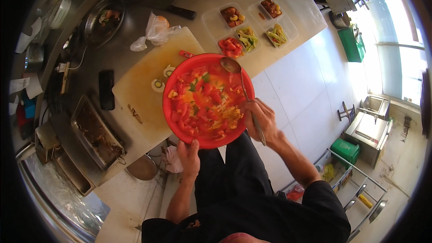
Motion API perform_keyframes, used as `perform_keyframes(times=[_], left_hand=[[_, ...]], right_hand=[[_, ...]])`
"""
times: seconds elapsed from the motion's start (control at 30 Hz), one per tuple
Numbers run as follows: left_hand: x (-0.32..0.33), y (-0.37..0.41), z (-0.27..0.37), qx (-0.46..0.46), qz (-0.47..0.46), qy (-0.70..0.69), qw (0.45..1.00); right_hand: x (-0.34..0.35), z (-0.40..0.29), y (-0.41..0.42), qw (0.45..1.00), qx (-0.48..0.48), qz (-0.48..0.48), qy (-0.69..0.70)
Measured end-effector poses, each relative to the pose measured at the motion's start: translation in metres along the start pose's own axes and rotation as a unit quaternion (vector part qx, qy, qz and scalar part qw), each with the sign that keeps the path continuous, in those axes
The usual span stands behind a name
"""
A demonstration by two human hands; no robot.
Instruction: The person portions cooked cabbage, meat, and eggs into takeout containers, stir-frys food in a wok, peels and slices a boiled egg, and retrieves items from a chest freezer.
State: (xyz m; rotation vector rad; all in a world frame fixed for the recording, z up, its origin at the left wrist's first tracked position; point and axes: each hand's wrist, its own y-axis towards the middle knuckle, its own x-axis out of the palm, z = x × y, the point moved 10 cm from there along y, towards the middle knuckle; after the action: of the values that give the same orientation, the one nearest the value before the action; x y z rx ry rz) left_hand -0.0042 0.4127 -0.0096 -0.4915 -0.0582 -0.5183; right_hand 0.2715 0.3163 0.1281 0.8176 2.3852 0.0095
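My left hand [189, 158] grips the near rim of a red bowl [166, 108] held in front of my body. Inside is a mix of cooked tomato and scrambled egg [206, 98] in red juice, with bits of green. My right hand [261, 118] holds a metal spoon [243, 82] by its handle and rests against the bowl's right rim. The spoon's head lies over the far right part of the bowl. Beyond the bowl stand two clear divided trays [211, 28]. The nearer one holds tomato [231, 47], meat with cashew-like pieces [232, 17] and green vegetable strips [247, 38].
A yellowed cutting board [141, 74] lies under and left of the bowl. Around it are a black phone [106, 89], a plastic bag [158, 32], a black-handled knife [182, 11], a metal bowl of scraps [105, 20] and a soiled steel pan [96, 131]. Tiled floor [293, 84] lies to the right.
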Motion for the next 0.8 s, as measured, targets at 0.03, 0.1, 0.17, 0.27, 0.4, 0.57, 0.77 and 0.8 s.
perform_keyframes(times=[0.03,0.1,0.17,0.27,0.4,0.57,0.77,0.8], left_hand=[[0.012,0.0,0.003,0.001,0.003,-0.002,1.0],[0.026,0.002,0.001,0.004,-0.001,-0.002,1.0],[0.03,0.003,-0.008,0.011,-0.007,0.002,1.0],[0.025,0.001,-0.012,0.031,-0.01,0.053,0.998],[0.004,-0.002,-0.022,0.001,0.005,0.068,0.998],[-0.014,0.003,-0.018,-0.016,0.011,0.022,1.0],[-0.036,0.002,-0.028,-0.02,0.045,-0.038,0.998],[-0.038,0.002,-0.031,-0.031,0.044,-0.041,0.998]], right_hand=[[0.007,0.002,-0.003,0.999,0.032,0.017,0.029],[0.023,0.004,-0.008,0.978,0.14,0.047,0.146],[0.039,0.003,-0.013,0.93,0.222,0.086,0.282],[0.058,0.01,-0.028,0.887,0.276,0.084,0.36],[0.063,0.015,-0.037,0.851,0.277,0.08,0.438],[0.05,0.027,-0.045,0.824,0.29,0.092,0.478],[-0.003,0.053,-0.014,0.855,0.231,0.144,0.442],[-0.013,0.06,-0.005,0.873,0.218,0.154,0.409]])
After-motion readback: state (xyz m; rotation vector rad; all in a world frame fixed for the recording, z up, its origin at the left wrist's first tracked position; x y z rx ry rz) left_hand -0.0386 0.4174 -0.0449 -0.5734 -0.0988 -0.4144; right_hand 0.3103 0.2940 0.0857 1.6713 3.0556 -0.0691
